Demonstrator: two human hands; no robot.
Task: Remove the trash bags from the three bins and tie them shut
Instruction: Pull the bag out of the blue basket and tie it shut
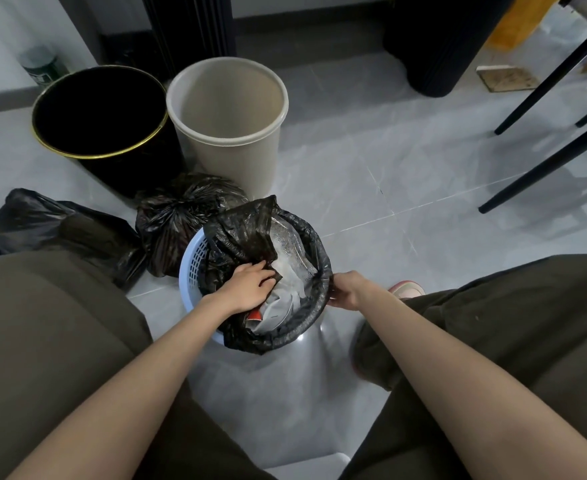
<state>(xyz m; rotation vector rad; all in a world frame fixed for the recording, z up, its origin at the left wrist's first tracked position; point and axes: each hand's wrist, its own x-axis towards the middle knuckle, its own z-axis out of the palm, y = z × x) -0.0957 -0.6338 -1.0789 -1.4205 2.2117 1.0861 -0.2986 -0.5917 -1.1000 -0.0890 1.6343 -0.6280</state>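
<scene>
One glossy, crinkled black trash bag (247,230) lines the blue basket bin (191,268) between the person's knees, its rim rolled over the edge, papers (285,299) inside. The left hand (247,289) grips a loose flap; the right hand (349,289) pinches the rolled rim.

Both hands, left (247,289) and right (347,289), grip the black bag (247,233) lining the blue basket (191,268).

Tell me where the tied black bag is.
Head view, left of centre: the tied black bag sits on the floor in front of the beige bin, left of the blue basket.
</scene>
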